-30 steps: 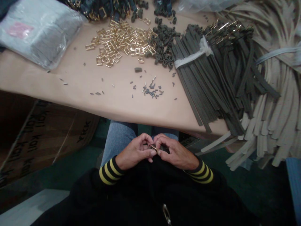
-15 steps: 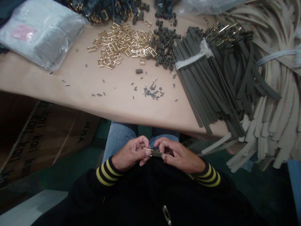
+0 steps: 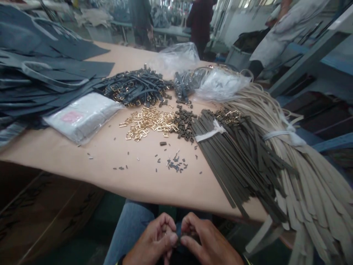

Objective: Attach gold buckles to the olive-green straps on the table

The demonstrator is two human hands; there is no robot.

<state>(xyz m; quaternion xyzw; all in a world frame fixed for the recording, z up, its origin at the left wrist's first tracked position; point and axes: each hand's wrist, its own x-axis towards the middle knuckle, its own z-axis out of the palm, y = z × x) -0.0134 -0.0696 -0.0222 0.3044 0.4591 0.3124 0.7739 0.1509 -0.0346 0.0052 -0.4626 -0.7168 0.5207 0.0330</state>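
Both hands are close together over my lap, below the table's front edge. My left hand [image 3: 156,241] has its thumb and fingers pressed together; what they hold is too blurred to name. My right hand [image 3: 205,241] curls around a small dark olive strap piece [image 3: 190,234], mostly hidden by the fingers. On the table beyond lie a pile of gold buckles [image 3: 151,122], a heap of dark olive loops [image 3: 184,123], and small dark bits [image 3: 176,165]. A bundle of olive straps [image 3: 220,158], tied with a white band, lies to the right.
Long beige straps [image 3: 309,173] hang over the table's [image 3: 110,187] right edge. Dark blue straps [image 3: 132,86], a wrapped white packet [image 3: 82,117] and clear plastic bags lie farther back. People stand in the background. A cardboard box [image 3: 46,217] is at lower left.
The head view has tilted up, so the hands appear lower and more of the room shows. The gold buckle seen between the fingers before cannot be made out now.
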